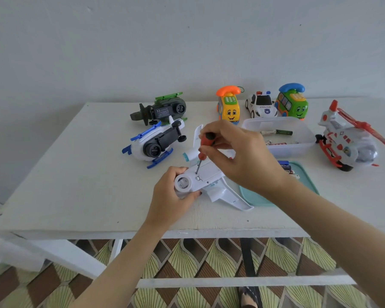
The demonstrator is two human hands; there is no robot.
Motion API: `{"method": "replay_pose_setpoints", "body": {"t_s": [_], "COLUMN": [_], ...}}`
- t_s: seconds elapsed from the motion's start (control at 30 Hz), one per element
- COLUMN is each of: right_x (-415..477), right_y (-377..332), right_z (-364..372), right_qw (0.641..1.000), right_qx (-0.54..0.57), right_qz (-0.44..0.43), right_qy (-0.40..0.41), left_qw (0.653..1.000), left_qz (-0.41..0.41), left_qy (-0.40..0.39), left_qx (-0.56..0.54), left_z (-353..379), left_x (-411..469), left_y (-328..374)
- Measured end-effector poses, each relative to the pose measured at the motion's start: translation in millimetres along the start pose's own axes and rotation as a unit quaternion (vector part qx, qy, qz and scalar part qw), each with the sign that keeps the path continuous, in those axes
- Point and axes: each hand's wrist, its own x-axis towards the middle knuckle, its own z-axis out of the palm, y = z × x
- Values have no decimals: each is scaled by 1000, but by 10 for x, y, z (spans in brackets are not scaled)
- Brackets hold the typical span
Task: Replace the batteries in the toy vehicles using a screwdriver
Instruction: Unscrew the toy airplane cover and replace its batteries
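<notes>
Pinching the screwdriver upright, right hand should press down while left hand grips the toy plane, tip seemingly seated.

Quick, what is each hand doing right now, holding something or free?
Left hand: grips one end of the white toy plane.
Right hand: pinches the screwdriver, its tip down on the plane.

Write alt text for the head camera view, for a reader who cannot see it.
A person's right hand holds a red-and-black screwdriver with its tip on a white toy airplane, which the left hand grips at one end on a white table. Toy vehicles, a clear tub and a teal lid with batteries surround them.
</notes>
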Motion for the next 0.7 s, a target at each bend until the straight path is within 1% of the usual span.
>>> {"method": "replay_pose_setpoints", "body": {"t_s": [0.13,0.23,0.3,0.43,0.5,0.6,0.7], "right_x": [-16,-13,-14,5,24,38,23], "right_y": [22,30,6,-13,-10,-24,-35], "right_z": [61,91,127,235,257,256,263], "right_qw": [997,992,990,982,980,987,991], "right_qx": [-49,-89,-106,-116,-108,-72,-76], "right_qz": [-64,-89,-89,-96,-79,-46,-53], "right_qy": [-17,-11,15,116,147,135,100], "left_qw": [1000,1000,1000,1000,1000,1000,1000], "left_qz": [-2,0,1,0,-1,2,2], "left_qy": [2,0,-3,0,-1,-4,-10], "left_qx": [-4,-1,0,-1,-4,-7,-15], "left_z": [2,5,3,-3,-8,-10,-11], "left_x": [-2,-2,3,1,3,3,0], "left_y": [-11,-19,-15,-5,-2,3,5]}}
